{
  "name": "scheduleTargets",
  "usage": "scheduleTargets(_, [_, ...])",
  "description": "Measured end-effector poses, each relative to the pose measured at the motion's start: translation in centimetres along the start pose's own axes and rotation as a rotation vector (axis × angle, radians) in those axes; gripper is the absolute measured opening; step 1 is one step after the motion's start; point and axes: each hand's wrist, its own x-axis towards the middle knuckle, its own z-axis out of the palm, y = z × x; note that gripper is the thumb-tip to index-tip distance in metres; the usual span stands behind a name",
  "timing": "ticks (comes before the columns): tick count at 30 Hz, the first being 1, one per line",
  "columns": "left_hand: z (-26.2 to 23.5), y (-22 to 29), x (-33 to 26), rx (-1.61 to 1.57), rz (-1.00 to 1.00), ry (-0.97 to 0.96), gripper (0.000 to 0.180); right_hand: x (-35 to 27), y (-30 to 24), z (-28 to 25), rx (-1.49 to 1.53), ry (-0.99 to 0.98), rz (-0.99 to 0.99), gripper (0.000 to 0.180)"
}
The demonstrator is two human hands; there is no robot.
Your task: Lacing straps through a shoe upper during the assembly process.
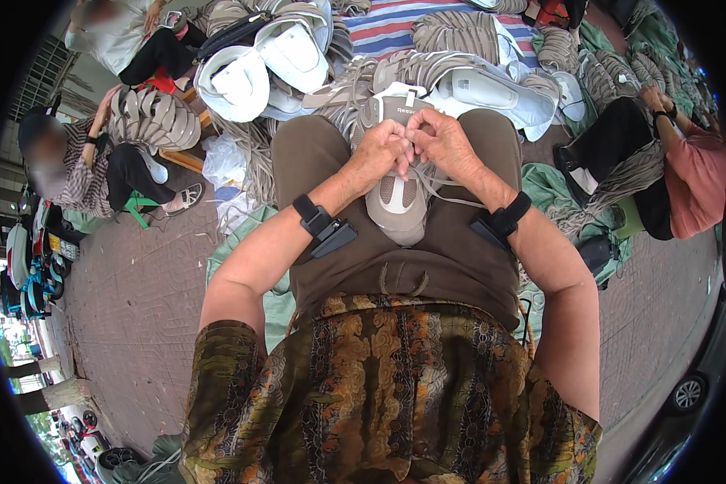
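A grey-beige sneaker upper with white trim rests between my thighs, its toe toward me and its tongue pointing away. Over its lacing area my left hand and my right hand meet, fingertips almost touching. Both are closed in a pinch on the pale shoelace, which trails in loose loops to the right. The fingers hide the exact spot where they grip it. Each wrist wears a black strap with a small box.
Stacked shoe uppers lie ahead on a striped sheet. White-lined uppers are piled at front left beside a clear plastic bag. Co-workers sit left and right, one in a pink top. Green cloth lies by my right knee.
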Motion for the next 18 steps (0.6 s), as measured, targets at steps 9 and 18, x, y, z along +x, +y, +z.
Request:
scheduleTargets(9, [-0.4,0.0,-0.5,0.029,-0.038,-0.031,0.01,0.5,0.7,-1.2,0.224,-0.066,0.056,0.005])
scheduleTargets(18, [0.1,0.1,-1.7,0.08,-0.073,0.032,0.009,0.3,0.6,-0.7,0.227,-0.05,0.061,0.005])
